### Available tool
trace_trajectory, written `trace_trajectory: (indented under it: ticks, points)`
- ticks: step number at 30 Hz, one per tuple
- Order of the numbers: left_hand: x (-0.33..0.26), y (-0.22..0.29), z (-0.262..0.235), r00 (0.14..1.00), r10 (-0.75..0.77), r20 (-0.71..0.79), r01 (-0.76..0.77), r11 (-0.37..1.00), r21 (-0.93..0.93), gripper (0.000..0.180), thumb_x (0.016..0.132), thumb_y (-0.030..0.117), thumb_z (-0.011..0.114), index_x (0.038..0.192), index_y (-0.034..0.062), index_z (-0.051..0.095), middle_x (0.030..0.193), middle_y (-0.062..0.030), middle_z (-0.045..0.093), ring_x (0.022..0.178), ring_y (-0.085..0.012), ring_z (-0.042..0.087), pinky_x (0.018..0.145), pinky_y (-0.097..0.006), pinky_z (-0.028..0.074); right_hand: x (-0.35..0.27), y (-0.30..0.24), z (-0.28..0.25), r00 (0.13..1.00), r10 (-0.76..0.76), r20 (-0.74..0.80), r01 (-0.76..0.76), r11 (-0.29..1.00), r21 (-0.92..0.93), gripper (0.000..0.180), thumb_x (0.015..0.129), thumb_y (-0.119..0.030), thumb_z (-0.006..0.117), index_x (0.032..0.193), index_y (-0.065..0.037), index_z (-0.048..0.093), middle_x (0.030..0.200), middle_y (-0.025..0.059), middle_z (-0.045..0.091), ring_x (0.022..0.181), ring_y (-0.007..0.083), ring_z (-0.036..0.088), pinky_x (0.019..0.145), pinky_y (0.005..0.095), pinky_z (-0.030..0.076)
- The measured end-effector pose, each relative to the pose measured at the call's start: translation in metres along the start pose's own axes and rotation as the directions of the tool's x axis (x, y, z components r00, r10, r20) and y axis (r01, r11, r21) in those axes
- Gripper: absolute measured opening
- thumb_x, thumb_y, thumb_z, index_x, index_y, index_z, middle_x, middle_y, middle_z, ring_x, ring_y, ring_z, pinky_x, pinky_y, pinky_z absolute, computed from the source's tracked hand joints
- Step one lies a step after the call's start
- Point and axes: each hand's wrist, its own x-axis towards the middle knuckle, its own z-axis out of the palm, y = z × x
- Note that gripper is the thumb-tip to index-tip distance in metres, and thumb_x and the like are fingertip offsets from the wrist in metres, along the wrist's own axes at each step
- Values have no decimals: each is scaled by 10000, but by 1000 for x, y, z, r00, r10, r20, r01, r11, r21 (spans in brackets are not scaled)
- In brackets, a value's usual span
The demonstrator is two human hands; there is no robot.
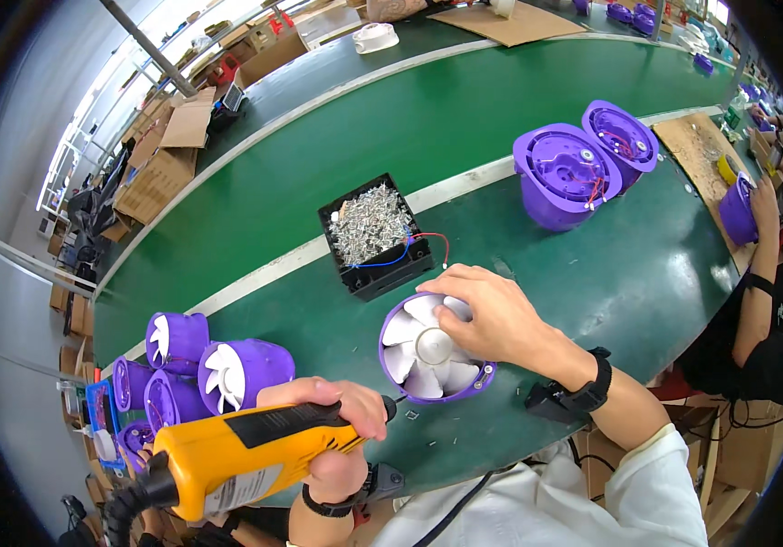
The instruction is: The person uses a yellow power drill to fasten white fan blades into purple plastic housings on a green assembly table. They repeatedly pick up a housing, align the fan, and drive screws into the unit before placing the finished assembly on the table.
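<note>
In my left hand [346,424] is a yellow electric screwdriver [255,456] with a black grip panel, fingers wrapped around its front part. The tool lies nearly level, and its tip reaches the lower left rim of a round purple fan housing [382,351]. Whether the tip sits on a screw I cannot tell. White fan blades [433,345] face up inside the housing, which rests on the green table. My right hand [494,314] grips the housing's upper right rim, the thumb over a blade. Just beyond stands a black box [378,278] heaped with small metal screws [371,225].
Several purple housings, some with white fans [225,376], cluster at the left. Two larger purple housings [566,173] with red wires stand at the far right. A green conveyor belt [337,128] curves behind. At the right edge a co-worker's hand [763,205] holds another purple housing [738,211].
</note>
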Motion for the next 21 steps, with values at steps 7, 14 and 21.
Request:
trace_trajectory:
  ticks: [7, 14, 21]
  points:
    - [3, 0, 0, 1000, -27, 0, 27, 1000, -14, 637, 811, 593, 577, 1049, 47, 351, 589, -53, 507, 455, -172, 506, 442, -302, 425, 1, 1, 0, 1000, -8, -5, 8, 1000, 4, 280, 764, -168, 593, 1014, -54, 649, 965, 126, 633, 873, 319, 604, 762, 409, 497]
    - [5, 1, 1, 1000, -27, -16, 26, 998, -52, 627, 799, 561, 620, 1040, 41, 366, 591, -57, 511, 459, -182, 508, 450, -311, 425, 1, 3, 1, 1000, -11, -9, 11, 1000, 6, 280, 763, -176, 600, 1012, -59, 651, 958, 123, 633, 873, 317, 605, 757, 408, 497]
    - [4, 1, 1, 997, -67, 25, 69, 996, -63, 600, 798, 534, 642, 1027, 46, 377, 627, -62, 528, 498, -182, 524, 488, -317, 440, 1, 3, 1, 1000, -2, -10, 2, 1000, 6, 271, 764, -173, 599, 1005, -63, 654, 956, 121, 629, 873, 317, 603, 759, 410, 494]
